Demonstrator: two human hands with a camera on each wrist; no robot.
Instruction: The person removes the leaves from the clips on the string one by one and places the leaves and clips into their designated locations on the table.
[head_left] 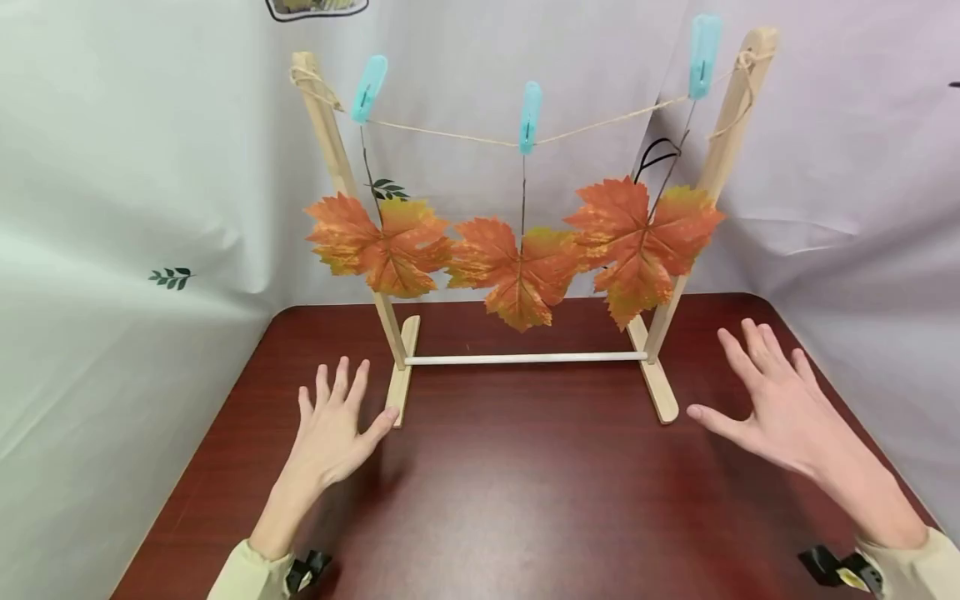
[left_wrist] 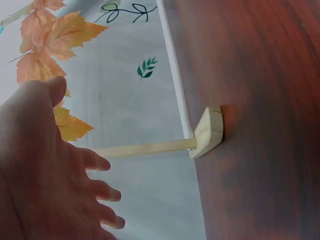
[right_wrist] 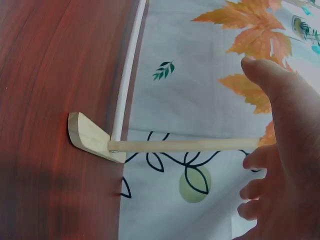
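Note:
Three orange maple-like leaves, a left leaf (head_left: 386, 250), a middle leaf (head_left: 519, 271) and a right leaf (head_left: 643, 242), hang by their stems from a twine line (head_left: 450, 133). Blue clothespins (head_left: 529, 117) grip the stems on the twine. Wooden posts (head_left: 731, 125) of a small stand carry the twine, tied near their tops. My left hand (head_left: 333, 433), fingers spread and holding nothing, is beside the stand's left foot (head_left: 405, 367). To the right of the right foot (head_left: 654, 375), my right hand (head_left: 783, 408) is also spread, with nothing in it.
A white rod (head_left: 525, 359) joins the two feet low down. The stand is on a dark red wooden table (head_left: 510, 500). Pale fabric (head_left: 150, 167) printed with leaf sprigs surrounds the table's back and sides.

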